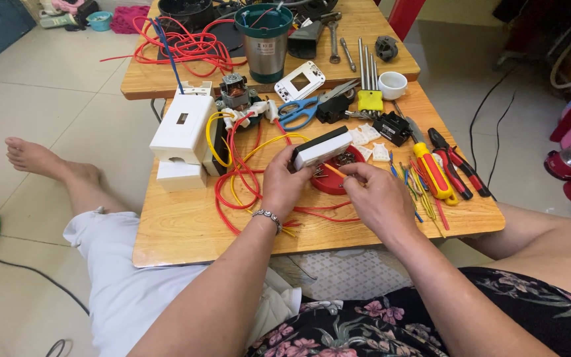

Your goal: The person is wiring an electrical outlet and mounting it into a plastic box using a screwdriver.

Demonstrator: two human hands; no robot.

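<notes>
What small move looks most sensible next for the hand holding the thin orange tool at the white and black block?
Probably ease the thin orange tool a little further into the underside of the white and black block. The left hand already grips the block above the red round part, and the right hand pinches the tool with its tip at the block's edge. How deep it sits cannot be told.

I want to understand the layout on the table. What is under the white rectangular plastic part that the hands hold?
Under the white rectangular plastic part lies a round red plastic piece with red wires beside it. The left hand and right hand cover the rest.
</notes>
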